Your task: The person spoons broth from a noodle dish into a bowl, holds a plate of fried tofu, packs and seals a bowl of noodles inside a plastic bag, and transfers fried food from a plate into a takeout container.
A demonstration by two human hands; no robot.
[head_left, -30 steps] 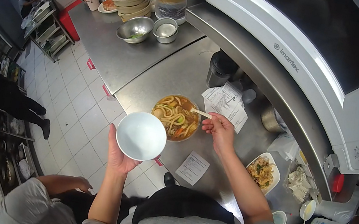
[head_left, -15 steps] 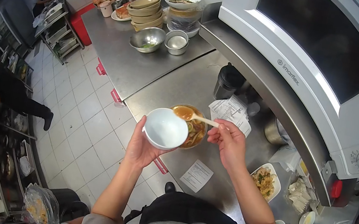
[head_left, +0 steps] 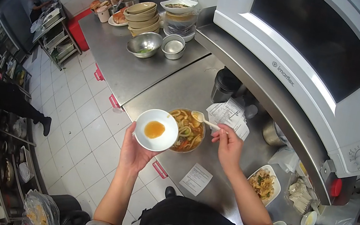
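Note:
My left hand (head_left: 134,152) is wrapped round a small white bowl (head_left: 140,138), tilted so that its inside shows. A puddle of orange-brown sauce (head_left: 154,130) lies in the bowl. In my right hand (head_left: 227,145), a pale spoon (head_left: 210,123) is pinched by its handle, its head over the far right edge of a larger round bowl of noodles (head_left: 190,136). Sauce, green slices and thick noodles fill that larger bowl on the steel counter. The white bowl overlaps its left side from above; I cannot tell whether they touch.
Paper slips (head_left: 228,117) and a dark lidded cup (head_left: 224,84) stand beyond the noodles. A receipt (head_left: 196,179) lies nearer me, with a square dish of food (head_left: 261,185) at right. A microwave (head_left: 315,54) sits on the shelf. At left, a person in black (head_left: 9,97) bends over cookware.
Sauce from the spoon is now in the white bowl, which has shifted left and down a little. The spoon has moved right, away from the white bowl, its head now nearly emptied.

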